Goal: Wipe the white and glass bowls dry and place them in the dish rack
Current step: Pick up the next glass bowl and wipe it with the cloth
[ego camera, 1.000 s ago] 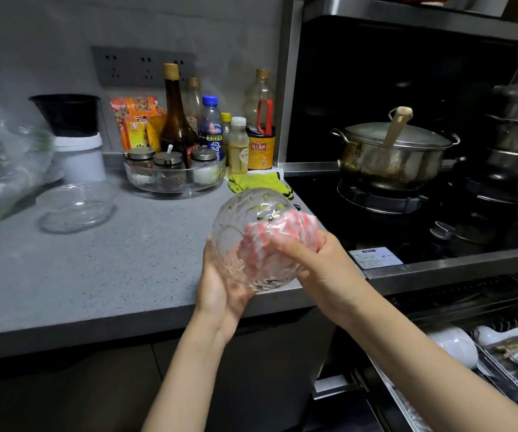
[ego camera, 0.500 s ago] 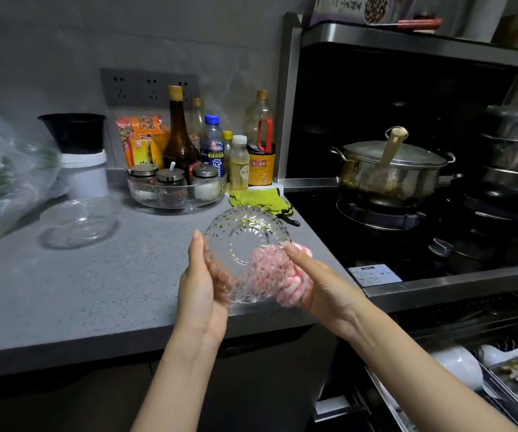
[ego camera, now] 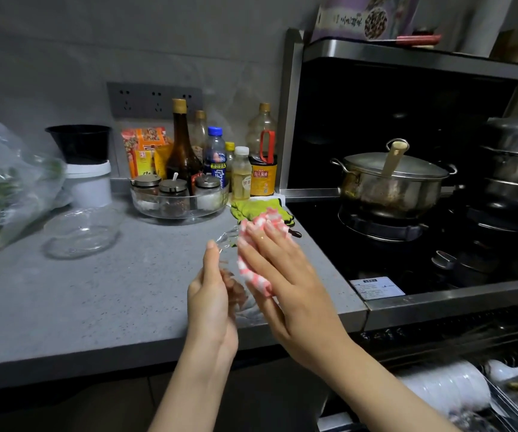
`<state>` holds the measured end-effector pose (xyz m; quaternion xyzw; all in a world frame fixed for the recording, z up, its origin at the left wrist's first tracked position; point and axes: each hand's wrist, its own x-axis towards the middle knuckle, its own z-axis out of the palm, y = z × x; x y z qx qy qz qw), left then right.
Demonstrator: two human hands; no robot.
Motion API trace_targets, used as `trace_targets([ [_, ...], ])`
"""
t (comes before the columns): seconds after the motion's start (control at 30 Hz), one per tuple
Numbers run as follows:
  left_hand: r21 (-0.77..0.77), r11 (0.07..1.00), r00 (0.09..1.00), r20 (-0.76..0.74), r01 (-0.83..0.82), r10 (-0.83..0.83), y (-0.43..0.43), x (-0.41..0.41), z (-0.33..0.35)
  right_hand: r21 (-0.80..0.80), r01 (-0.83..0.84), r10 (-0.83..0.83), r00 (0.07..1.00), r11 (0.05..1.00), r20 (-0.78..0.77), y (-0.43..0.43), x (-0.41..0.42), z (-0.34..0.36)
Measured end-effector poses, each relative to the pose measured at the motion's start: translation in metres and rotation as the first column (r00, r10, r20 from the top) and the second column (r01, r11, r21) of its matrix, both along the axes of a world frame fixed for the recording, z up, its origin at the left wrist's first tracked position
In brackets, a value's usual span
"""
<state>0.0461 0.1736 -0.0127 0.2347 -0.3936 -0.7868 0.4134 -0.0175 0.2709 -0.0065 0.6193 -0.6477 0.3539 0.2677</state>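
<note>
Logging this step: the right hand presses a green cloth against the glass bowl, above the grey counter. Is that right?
No. In the head view the cloth under the right hand is pink and white, not green. It is pressed against the glass bowl above the grey counter.

Cut-glass bowl [ego camera: 229, 239] on edge above counter [ego camera: 95, 307]; plain glass bowl [ego camera: 83, 233] upright on it

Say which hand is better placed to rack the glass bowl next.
Probably left: the left hand grips the glass bowl, while the right hand presses the cloth against it, though nearer the dish rack.
</note>
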Motion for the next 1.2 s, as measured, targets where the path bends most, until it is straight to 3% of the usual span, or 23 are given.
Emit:
trace_targets([
  [0.17, 0.042, 0.993, 0.993, -0.038, -0.107, 0.108, -0.006, 0.003, 0.011, -0.019, 0.028, -0.029, 0.999, 0.999, -0.024, 0.009, 0.003, -0.01],
  [0.3, 0.035, 0.999, 1.0, -0.009, 0.002, -0.002, 0.002, 0.001, 0.004, 0.009, -0.003, 0.003, 0.997, 1.0, -0.083, 0.006, 0.01, -0.01],
  [0.5, 0.049, 0.994, 0.996, 0.02, -0.093, 0.092, 0.001, 0.0, 0.022, -0.024, 0.072, -0.07, 0.996, 0.997, 0.06, 0.012, -0.009, -0.009],
  [0.6, 0.05, 0.997, 0.998, 0.024, -0.067, 0.066, -0.001, -0.002, 0.024, 0.019, 0.105, -0.102, 0.987, 0.994, -0.127, 0.016, 0.003, -0.025],
  [0.7, 0.041, 0.994, 0.993, 0.058, 0.102, -0.104, 0.005, -0.004, 0.022, -0.01, 0.172, -0.169, 0.955, 0.985, -0.244, 0.009, 0.001, -0.021],
  [0.77, -0.035, 0.977, 0.975, 0.089, 0.208, -0.205, 0.009, -0.004, 0.021, -0.031, 0.171, -0.174, 0.967, 0.985, -0.187, 0.005, -0.007, -0.009],
  [0.83, -0.11, 0.971, 0.976, 0.084, 0.211, -0.202, 0.009, -0.005, 0.021, -0.042, 0.157, -0.161, 0.98, 0.987, -0.114, 0.003, -0.015, -0.002],
  [1.03, -0.15, 0.987, 0.995, 0.086, 0.059, -0.047, -0.001, -0.009, 0.023, -0.068, 0.116, -0.094, 0.96, 0.991, 0.263, 0.004, -0.042, 0.007],
  [1.2, -0.186, 0.982, 0.995, 0.086, -0.035, 0.051, -0.031, -0.007, 0.023, 0.055, 0.155, -0.164, 0.925, 0.986, 0.344, 0.018, -0.099, -0.023],
])
